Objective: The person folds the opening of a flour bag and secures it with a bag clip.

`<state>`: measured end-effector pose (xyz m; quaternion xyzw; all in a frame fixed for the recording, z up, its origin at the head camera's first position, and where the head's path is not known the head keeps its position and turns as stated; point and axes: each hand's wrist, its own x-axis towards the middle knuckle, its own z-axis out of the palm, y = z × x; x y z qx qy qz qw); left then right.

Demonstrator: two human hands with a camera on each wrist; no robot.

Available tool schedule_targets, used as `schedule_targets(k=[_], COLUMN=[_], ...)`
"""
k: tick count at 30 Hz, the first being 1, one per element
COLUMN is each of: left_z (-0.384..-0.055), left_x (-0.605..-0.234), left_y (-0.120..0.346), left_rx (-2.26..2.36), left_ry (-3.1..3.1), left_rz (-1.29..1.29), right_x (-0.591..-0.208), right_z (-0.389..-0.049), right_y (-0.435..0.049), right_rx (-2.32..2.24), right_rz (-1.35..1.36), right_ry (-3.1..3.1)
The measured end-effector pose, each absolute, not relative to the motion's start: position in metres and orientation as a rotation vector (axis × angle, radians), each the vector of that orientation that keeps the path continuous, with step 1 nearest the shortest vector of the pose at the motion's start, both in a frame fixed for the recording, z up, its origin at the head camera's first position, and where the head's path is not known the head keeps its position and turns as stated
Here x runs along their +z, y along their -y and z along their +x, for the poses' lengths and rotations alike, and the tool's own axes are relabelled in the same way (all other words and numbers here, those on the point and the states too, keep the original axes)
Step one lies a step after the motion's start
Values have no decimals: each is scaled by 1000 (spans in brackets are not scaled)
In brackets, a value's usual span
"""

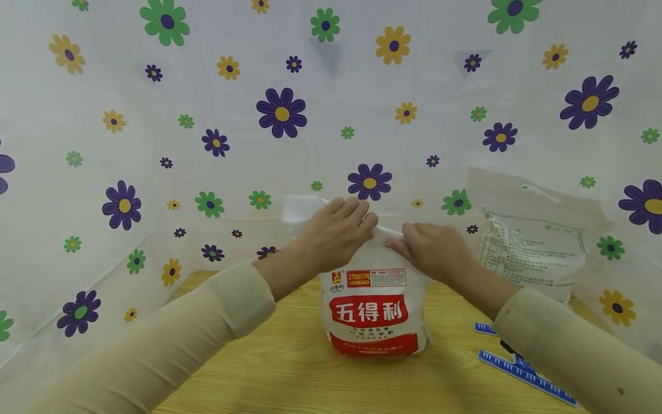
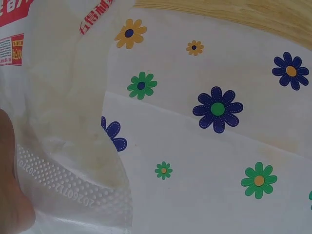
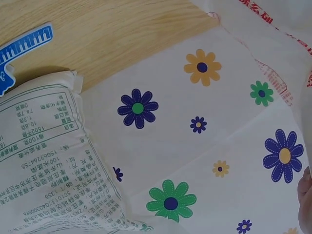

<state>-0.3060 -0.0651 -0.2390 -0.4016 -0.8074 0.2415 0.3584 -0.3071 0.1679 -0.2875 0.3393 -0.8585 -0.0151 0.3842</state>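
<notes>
A white flour bag with red and white Chinese print stands upright on the wooden table, its lower part rounded and full. My left hand grips the bag's top edge left of the middle, fingers curled over it. On the right side of the same edge, my right hand pinches the plastic between thumb and fingers. A flap of the bag's top sticks out past the left hand. Seen from the left wrist, the bag's dotted top band runs close to part of the left hand.
Behind my right arm stands a second white bag with green print and a handle slot. Blue flat pieces with a piano-key pattern lie on the table at the right, partly hidden by the sleeve. Flower-printed sheeting hangs behind and at the sides.
</notes>
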Motion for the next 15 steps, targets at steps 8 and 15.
schedule_targets(k=[8, 15], left_z=[-308, -307], left_x=[-249, -249], left_y=[71, 72], left_rx=[652, 629], left_ry=[2031, 2022], left_rz=[-943, -927], right_x=[-289, -287], right_z=[-307, -306], right_y=[-175, -176], right_rx=[-25, 6], right_rz=[859, 876], right_ry=[2222, 2192])
